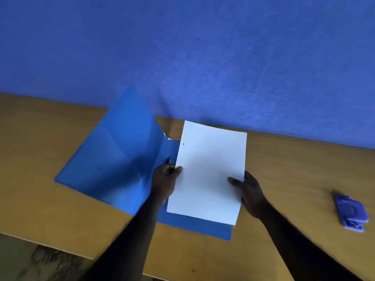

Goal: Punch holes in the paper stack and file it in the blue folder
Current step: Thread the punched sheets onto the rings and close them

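Paper stack (209,171) in both hands' grip over open blue folder (113,159); hole punch (352,212) far right.

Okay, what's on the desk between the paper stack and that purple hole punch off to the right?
Only the right hand, gripping the paper stack at its right edge. From that hand to the hole punch the head view shows just bare wooden desk.
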A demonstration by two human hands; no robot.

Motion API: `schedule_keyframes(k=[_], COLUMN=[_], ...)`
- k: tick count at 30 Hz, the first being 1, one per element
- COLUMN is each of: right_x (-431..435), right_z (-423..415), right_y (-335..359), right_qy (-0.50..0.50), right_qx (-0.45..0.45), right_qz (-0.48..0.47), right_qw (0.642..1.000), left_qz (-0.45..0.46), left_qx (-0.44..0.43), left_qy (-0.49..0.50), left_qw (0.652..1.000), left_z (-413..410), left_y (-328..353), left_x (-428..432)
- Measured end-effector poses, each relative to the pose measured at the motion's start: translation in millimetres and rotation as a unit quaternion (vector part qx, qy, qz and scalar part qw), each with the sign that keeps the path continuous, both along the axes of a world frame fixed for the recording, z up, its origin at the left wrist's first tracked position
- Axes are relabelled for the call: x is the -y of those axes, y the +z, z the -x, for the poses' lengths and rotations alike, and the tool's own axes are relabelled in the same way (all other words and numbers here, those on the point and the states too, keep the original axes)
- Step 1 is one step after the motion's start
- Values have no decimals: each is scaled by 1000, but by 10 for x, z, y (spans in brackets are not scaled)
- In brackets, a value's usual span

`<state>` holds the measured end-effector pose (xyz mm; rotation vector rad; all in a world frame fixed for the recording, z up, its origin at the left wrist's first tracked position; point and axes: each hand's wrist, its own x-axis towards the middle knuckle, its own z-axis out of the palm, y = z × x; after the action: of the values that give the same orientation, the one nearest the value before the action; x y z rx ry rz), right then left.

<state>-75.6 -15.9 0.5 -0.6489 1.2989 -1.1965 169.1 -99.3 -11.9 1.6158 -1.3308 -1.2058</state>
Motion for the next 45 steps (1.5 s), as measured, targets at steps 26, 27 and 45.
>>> schedule_keyframes(k=[26, 27, 45], right_x=[176, 183, 61], right_z=[-434, -462, -541], right_y=[112, 118, 124], right_qy=[-6, -6, -26], right_qx=[-102, -108, -155], right_qz=[-35, -35, -49], right_qw=[994, 994, 986], left_qz=[-10, -10, -31], left_qx=[238, 240, 267], left_qy=[-40, -39, -100], left_qw=[970, 970, 958], left_z=[-474, -467, -297], left_y=[21, 12, -102], left_x=[77, 80, 281])
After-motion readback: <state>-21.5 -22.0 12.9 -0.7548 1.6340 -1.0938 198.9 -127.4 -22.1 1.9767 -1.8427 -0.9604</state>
